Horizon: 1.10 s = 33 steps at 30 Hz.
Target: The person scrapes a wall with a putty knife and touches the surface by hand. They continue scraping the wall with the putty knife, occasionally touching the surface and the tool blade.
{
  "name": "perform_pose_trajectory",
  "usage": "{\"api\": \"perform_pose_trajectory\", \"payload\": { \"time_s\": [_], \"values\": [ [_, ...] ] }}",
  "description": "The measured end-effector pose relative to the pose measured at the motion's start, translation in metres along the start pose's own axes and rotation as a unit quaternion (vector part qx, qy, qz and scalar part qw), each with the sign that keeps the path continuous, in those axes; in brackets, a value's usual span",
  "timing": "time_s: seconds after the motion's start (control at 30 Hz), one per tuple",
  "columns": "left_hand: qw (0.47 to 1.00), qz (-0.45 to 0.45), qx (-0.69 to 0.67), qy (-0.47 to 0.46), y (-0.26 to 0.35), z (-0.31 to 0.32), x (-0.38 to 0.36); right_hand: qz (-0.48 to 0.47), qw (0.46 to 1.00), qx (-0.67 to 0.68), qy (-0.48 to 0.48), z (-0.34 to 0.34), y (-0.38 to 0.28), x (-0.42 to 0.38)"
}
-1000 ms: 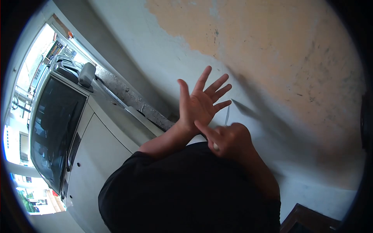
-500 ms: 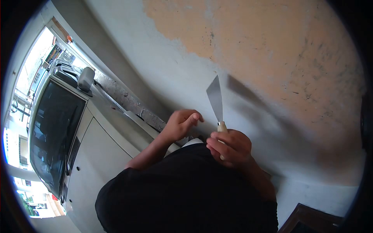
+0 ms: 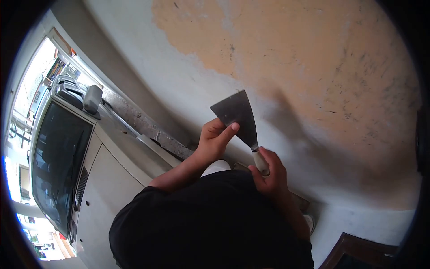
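Observation:
A putty knife with a wide grey metal blade and a pale handle is held in front of my body. My right hand wraps round the handle, with the thumb and forefinger along it. At the blade's left edge is my left hand, its thumb lying on the near face and its other fingers curled, partly hidden behind the metal. The blade's broad end points up toward the wall, which has bare orange-tan patches beside white paint. Blade and wall look apart.
A light-coloured vehicle with a dark windshield and a side mirror stands close on the left. Behind it runs a rough concrete ledge. A dark brown frame is at the lower right.
The putty knife has turned so its broad face shows. My left hand has moved up and right onto the blade. My right hand has shifted its hold on the handle.

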<state>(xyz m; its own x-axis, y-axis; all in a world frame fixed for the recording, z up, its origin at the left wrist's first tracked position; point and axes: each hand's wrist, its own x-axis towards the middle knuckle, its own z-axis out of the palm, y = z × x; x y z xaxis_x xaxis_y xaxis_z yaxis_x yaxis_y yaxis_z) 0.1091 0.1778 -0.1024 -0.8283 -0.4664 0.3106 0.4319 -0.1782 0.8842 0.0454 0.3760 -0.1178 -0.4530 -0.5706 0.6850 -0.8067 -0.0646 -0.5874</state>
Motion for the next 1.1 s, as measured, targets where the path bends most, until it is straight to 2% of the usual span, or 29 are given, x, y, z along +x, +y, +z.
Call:
{"api": "perform_pose_trajectory", "payload": {
  "time_s": [0.03, 0.1, 0.13, 0.2, 0.27, 0.33, 0.37, 0.4, 0.47, 0.5, 0.53, 0.57, 0.6, 0.63, 0.67, 0.7, 0.73, 0.77, 0.83, 0.87, 0.93, 0.97, 1.03, 1.07, 1.1],
  "values": [
    [0.998, 0.006, 0.027, -0.054, -0.003, -0.012, 0.002, 0.035, 0.999, 0.004, -0.036, -0.001, -0.001, -0.003],
    [0.999, 0.024, 0.025, -0.034, 0.001, -0.007, 0.006, 0.067, 0.995, 0.009, -0.076, -0.003, 0.002, -0.002],
    [0.999, 0.042, 0.027, -0.015, 0.006, -0.005, 0.008, 0.034, 0.998, -0.015, -0.051, -0.004, 0.004, 0.002],
    [0.989, 0.055, 0.136, 0.005, 0.022, -0.018, 0.025, 0.001, 0.999, -0.034, -0.025, -0.005, 0.007, 0.007],
    [0.987, 0.099, 0.116, 0.046, 0.042, -0.027, 0.050, -0.022, 0.998, -0.059, -0.017, -0.010, 0.011, 0.014],
    [0.989, 0.086, 0.123, 0.009, 0.060, -0.041, 0.063, -0.021, 0.998, -0.054, -0.021, -0.010, 0.016, 0.015],
    [0.976, 0.123, 0.170, -0.057, 0.068, -0.044, 0.064, -0.014, 0.998, -0.050, -0.026, -0.011, 0.018, 0.014],
    [0.976, 0.122, 0.170, -0.058, 0.074, -0.042, 0.064, -0.012, 0.998, -0.051, -0.025, -0.011, 0.017, 0.014],
    [0.911, 0.077, 0.369, -0.170, 0.081, -0.040, 0.063, -0.016, 0.999, -0.039, -0.031, -0.010, 0.015, 0.013],
    [0.915, 0.049, 0.374, -0.145, 0.079, -0.048, 0.066, -0.012, 0.999, -0.039, -0.032, -0.010, 0.013, 0.010],
    [0.978, 0.011, 0.203, -0.053, 0.072, -0.056, 0.068, 0.010, 0.999, -0.033, -0.026, -0.010, 0.012, 0.007],
    [0.990, 0.058, 0.126, 0.040, 0.071, -0.067, 0.074, 0.029, 0.999, -0.028, -0.019, -0.011, 0.011, 0.006],
    [0.986, 0.064, 0.105, 0.115, 0.075, -0.084, 0.079, 0.031, 0.999, -0.030, -0.016, -0.012, 0.010, 0.006],
    [0.983, 0.104, 0.035, 0.148, 0.078, -0.106, 0.084, 0.007, 0.999, -0.050, -0.018, -0.014, 0.009, 0.006],
    [0.984, 0.091, 0.034, 0.150, 0.081, -0.132, 0.080, -0.017, 0.997, -0.070, -0.020, -0.016, 0.007, 0.007],
    [0.971, 0.099, 0.101, 0.192, 0.089, -0.121, 0.077, -0.016, 0.997, -0.073, -0.013, -0.021, 0.004, 0.009],
    [0.952, 0.109, 0.166, 0.232, 0.097, -0.108, 0.072, -0.092, 0.989, -0.107, -0.037, -0.027, 0.000, 0.013],
    [0.954, 0.112, 0.167, 0.224, 0.094, -0.105, 0.068, -0.168, 0.974, -0.140, -0.061, -0.032, -0.002, 0.016],
    [0.896, 0.088, 0.340, 0.272, 0.080, -0.108, 0.058, -0.193, 0.964, -0.177, -0.047, -0.036, 0.005, 0.027],
    [0.897, 0.090, 0.340, 0.267, 0.075, -0.111, 0.053, -0.218, 0.952, -0.210, -0.041, -0.038, 0.009, 0.034],
    [0.926, 0.022, 0.321, 0.199, 0.060, -0.117, 0.044, -0.034, 0.962, -0.271, -0.025, -0.029, 0.031, 0.040],
    [0.927, 0.025, 0.316, 0.200, 0.049, -0.122, 0.040, 0.050, 0.974, -0.218, 0.017, -0.026, 0.034, 0.041],
    [0.946, -0.006, 0.301, 0.117, 0.028, -0.125, 0.037, 0.027, 0.982, -0.182, 0.035, -0.025, 0.027, 0.040],
    [0.940, -0.011, 0.327, 0.093, 0.019, -0.120, 0.033, 0.011, 0.989, -0.140, 0.052, -0.024, 0.023, 0.038],
    [0.934, -0.023, 0.352, 0.059, 0.014, -0.110, 0.029, 0.017, 0.995, -0.097, 0.030, -0.020, 0.020, 0.034]
  ]
}}
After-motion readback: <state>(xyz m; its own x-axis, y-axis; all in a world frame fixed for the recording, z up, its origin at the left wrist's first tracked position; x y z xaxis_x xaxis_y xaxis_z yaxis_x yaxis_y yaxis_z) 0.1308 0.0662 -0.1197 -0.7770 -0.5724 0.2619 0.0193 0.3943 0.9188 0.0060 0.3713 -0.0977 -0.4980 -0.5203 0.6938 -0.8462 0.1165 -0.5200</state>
